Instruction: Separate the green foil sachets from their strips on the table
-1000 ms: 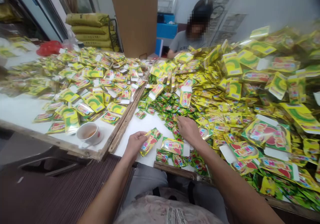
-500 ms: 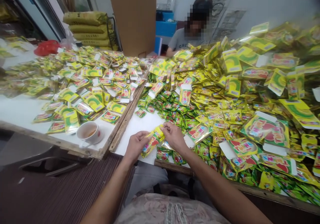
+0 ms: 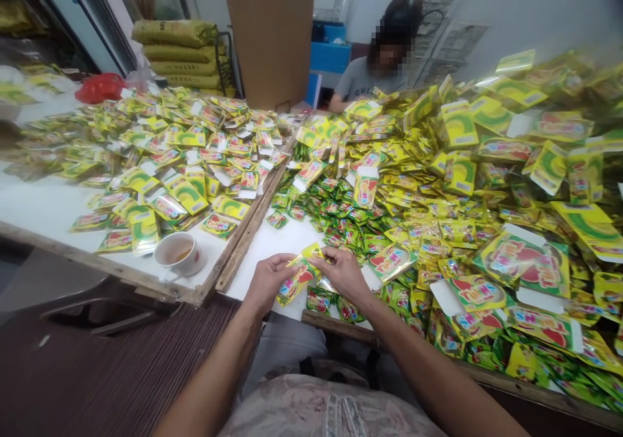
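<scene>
Between my hands is a small yellow cardboard box (image 3: 295,282) with colourful lettering and a red picture, tilted over the table's front edge. My left hand (image 3: 268,282) grips its left side between thumb and fingers. At the box's upper right end, the fingers of my right hand (image 3: 343,273) are pinched on the yellow flap. Small green sachets (image 3: 318,299) lie just beneath my right hand. Another box (image 3: 390,263) with a white flap rests on the sachets to the right.
Yellow and green sachets (image 3: 457,232) and boxes are heaped on the right. More boxes (image 3: 187,193) cover the left table, with a white cup (image 3: 179,255) near its corner. A wooden strip (image 3: 253,229) edges the tables. Across the heap sits a person (image 3: 363,83) in grey.
The fingers of my right hand have shifted slightly down along the box's upper end. The whole view has swung a little, so the tables appear further right.
</scene>
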`<state>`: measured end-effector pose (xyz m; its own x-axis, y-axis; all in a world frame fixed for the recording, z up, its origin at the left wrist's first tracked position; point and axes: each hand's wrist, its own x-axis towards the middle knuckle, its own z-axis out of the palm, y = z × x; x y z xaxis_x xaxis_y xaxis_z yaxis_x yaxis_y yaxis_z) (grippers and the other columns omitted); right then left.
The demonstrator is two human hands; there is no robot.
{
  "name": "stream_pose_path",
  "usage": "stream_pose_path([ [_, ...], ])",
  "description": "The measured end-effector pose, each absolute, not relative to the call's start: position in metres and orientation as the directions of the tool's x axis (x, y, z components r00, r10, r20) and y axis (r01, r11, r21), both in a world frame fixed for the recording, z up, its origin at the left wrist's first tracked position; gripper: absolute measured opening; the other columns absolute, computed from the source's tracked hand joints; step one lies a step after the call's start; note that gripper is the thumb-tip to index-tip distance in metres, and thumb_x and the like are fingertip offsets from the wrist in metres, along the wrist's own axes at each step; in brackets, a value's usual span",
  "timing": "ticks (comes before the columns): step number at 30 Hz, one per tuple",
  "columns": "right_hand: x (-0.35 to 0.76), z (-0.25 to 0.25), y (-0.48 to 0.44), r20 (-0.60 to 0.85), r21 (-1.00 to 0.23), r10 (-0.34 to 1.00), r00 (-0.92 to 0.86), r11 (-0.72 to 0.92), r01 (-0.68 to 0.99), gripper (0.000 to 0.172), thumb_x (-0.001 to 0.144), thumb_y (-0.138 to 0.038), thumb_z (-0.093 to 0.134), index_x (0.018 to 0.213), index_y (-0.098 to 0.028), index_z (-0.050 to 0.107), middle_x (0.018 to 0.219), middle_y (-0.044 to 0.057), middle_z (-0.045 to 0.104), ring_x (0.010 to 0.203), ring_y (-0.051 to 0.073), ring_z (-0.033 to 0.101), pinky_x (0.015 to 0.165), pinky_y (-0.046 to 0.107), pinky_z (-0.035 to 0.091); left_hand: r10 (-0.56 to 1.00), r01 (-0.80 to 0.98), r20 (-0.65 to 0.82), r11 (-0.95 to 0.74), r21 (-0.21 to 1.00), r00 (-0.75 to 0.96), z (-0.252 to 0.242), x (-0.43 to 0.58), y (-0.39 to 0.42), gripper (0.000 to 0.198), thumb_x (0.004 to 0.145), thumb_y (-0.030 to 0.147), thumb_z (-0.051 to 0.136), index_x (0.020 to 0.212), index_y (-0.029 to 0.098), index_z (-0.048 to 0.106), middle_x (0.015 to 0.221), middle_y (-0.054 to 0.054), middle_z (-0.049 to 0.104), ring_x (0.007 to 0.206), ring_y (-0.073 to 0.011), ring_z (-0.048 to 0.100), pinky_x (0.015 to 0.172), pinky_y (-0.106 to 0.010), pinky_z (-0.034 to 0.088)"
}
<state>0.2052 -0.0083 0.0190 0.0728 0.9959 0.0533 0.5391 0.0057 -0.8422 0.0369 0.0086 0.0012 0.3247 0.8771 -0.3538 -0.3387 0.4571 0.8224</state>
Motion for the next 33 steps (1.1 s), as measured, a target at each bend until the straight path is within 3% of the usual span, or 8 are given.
stream_pose_path([
  [2,0.206,0.018,-0.009,0.102,-0.83,0.991,0.086,0.037,0.557,0.038,0.078,-0.053,0.053,0.064,-0.02,0.064,0.077,0.003,0.061,0.079,0.019,0.054,0.077,0.033,0.04,0.875,-0.349,-0.365,0.466,0.813,0.318,0.003,0.038,0.008,0.04,0.049,0.026,0.084,0.082,0.011,0.068,0.064,-0.004,0.071,0.057,-0.0158,0.066,0.058,-0.024,0.051],
  [5,0.205,0.017,-0.012,0.154,-0.789,0.982,0.106,0.058,0.612,0.041,0.081,-0.054,0.049,0.064,-0.022,0.068,0.107,0.007,0.06,0.107,0.024,0.046,0.097,0.043,0.029,0.871,-0.365,-0.38,0.479,0.799,0.312,0.007,0.039,0.007,0.039,0.048,0.027,0.084,0.08,0.011,0.068,0.063,-0.005,0.071,0.056,-0.0151,0.065,0.056,-0.023,0.05],
  [10,0.204,0.02,-0.017,0.044,-0.789,0.998,-0.047,0.064,0.611,0.04,0.08,-0.054,0.051,0.066,-0.021,0.068,0.128,0.005,0.051,0.124,0.027,0.031,0.104,0.047,0.02,0.86,-0.338,-0.396,0.494,0.801,0.321,0.008,0.036,0.007,0.038,0.049,0.028,0.083,0.079,0.011,0.069,0.063,-0.005,0.071,0.054,-0.0142,0.064,0.055,-0.022,0.049],
  [15,0.212,0.024,-0.017,-0.009,-0.838,0.998,0.058,-0.039,0.544,0.031,0.075,-0.051,0.059,0.068,-0.022,0.068,0.129,0.006,0.051,0.124,0.028,0.034,0.105,0.05,0.017,0.867,-0.293,-0.355,0.461,0.838,0.349,0.008,0.028,0.008,0.038,0.051,0.029,0.083,0.082,0.011,0.069,0.067,-0.005,0.072,0.056,-0.0156,0.065,0.057,-0.024,0.05],
  [22,0.208,0.028,-0.015,0.072,-0.786,0.997,0.037,0.034,0.618,0.031,0.069,-0.048,0.066,0.052,-0.022,0.065,0.126,0.003,0.054,0.127,0.031,0.025,0.104,0.052,0.017,0.844,-0.301,-0.362,0.491,0.818,0.395,0.008,0.028,0.009,0.036,0.054,0.028,0.082,0.082,0.011,0.069,0.067,-0.006,0.072,0.057,-0.0156,0.065,0.057,-0.024,0.05],
  [29,0.205,0.025,-0.019,-0.055,-0.924,0.998,-0.024,-0.042,0.38,0.03,0.077,-0.048,0.059,0.067,-0.023,0.072,0.127,0.004,0.054,0.119,0.025,0.043,0.103,0.044,0.025,0.85,-0.296,-0.374,0.49,0.82,0.371,0.007,0.029,0.011,0.034,0.052,0.026,0.082,0.08,0.011,0.07,0.064,-0.004,0.071,0.056,-0.0143,0.064,0.057,-0.023,0.048],
  [33,0.2,0.028,-0.024,-0.043,-0.903,0.998,-0.051,-0.017,0.429,0.03,0.073,-0.052,0.062,0.068,-0.024,0.072,0.127,0.004,0.054,0.121,0.026,0.039,0.104,0.044,0.022,0.857,-0.295,-0.378,0.484,0.824,0.35,0.01,0.027,0.012,0.035,0.051,0.027,0.083,0.079,0.012,0.07,0.065,-0.004,0.071,0.054,-0.0143,0.063,0.056,-0.023,0.048],
])
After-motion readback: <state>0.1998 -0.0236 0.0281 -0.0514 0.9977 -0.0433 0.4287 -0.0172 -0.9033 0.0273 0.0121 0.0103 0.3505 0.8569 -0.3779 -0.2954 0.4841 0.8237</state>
